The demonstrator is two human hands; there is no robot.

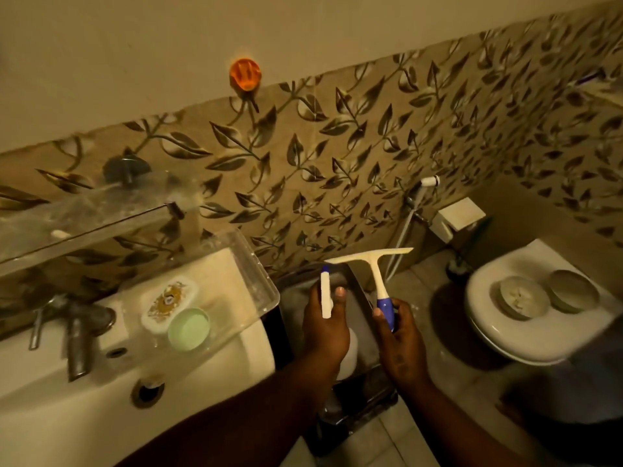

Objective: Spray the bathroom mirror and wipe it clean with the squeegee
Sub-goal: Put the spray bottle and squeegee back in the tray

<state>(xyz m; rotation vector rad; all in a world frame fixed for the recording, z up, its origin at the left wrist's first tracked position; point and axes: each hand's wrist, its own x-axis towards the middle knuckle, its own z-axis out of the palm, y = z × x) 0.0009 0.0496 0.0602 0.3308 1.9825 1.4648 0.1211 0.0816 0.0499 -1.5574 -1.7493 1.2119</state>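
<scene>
While your left hand (323, 326) grips one white spray bottle (326, 299), your right hand (399, 335) clasps one white blue-handled squeegee (376, 271), two round tins (546, 294) on toilet lid (488, 328).

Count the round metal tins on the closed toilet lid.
2: one round metal tin near the white toilet lid's middle, a second tin touching its right side. None seems hidden.

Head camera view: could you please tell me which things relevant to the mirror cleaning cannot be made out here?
- Bathroom mirror: not identifiable in the head view; only the wall and a glass shelf show.
- White spray bottle: body mostly hidden behind the left hand; nozzle blurred.
- White squeegee with blue grip: grip partly covered by the right hand; blade edge too small to judge.
- Grey tap: motion-blurred.
</scene>
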